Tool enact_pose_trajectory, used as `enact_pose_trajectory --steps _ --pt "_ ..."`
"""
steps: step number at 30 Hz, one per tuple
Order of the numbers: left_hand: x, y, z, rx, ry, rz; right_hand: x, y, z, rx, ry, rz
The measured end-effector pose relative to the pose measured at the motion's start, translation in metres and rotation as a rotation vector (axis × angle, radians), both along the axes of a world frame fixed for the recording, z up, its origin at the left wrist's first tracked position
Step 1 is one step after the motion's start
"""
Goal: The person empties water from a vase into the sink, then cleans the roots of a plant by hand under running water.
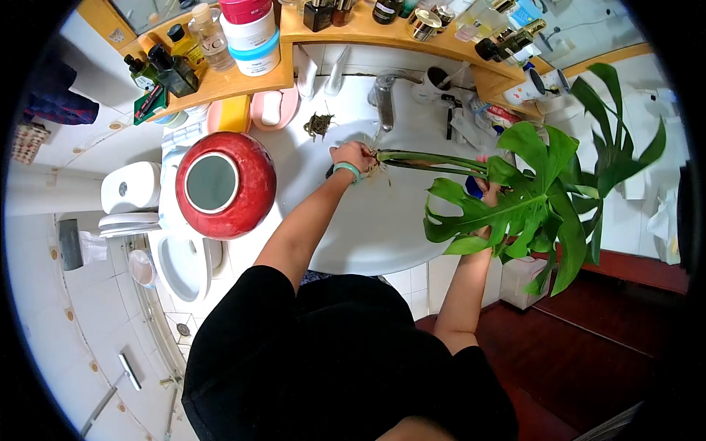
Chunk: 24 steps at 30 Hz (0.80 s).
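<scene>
A monstera plant (pixel 526 195) lies sideways over the white sink (pixel 397 235), its split leaves to the right and its long stems pointing left. My left hand (pixel 353 156), with a green bangle at the wrist, is closed around the pale roots (pixel 379 163) just below the faucet (pixel 384 103). Thin streaks, apparently water, show between the spout and the roots. My right hand (pixel 485 192) grips the stems near the leaves, which partly cover it. Beside its fingers shows a small blue thing (pixel 473 187) that I cannot make out.
A clump of dark root debris (pixel 318 126) sits on the sink's back left rim. Left of the basin stands a round red ceramic pot (pixel 254 187), near a toilet (pixel 180 264). Bottles and jars line the wooden shelf (pixel 301 31) above. Soap dishes (pixel 273 110) lie beneath it.
</scene>
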<state>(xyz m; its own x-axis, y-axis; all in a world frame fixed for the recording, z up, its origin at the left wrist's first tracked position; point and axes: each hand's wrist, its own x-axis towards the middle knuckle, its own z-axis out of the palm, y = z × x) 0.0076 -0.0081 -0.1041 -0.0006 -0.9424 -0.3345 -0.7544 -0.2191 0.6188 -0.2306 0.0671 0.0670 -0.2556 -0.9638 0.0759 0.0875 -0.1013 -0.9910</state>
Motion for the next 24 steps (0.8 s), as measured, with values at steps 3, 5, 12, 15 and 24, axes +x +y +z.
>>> enact_pose_trajectory --steps 3,5,12,15,24 --pt "0.003 -0.002 0.0 0.057 0.047 0.018 -0.002 0.002 -0.001 0.0 0.002 -0.006" --pt "0.003 -0.006 -0.007 0.097 0.05 0.052 -0.003 0.002 -0.001 0.0 0.002 -0.011" --pt "0.013 -0.012 -0.042 -0.128 0.169 -0.021 -0.002 -0.001 -0.001 -0.016 0.007 -0.033" --pt "0.014 0.0 -0.007 -0.186 0.062 0.032 -0.001 -0.002 -0.002 -0.016 0.011 -0.036" --pt "-0.011 0.028 -0.007 -0.564 -0.141 0.067 -0.002 0.0 -0.005 -0.005 0.016 -0.054"
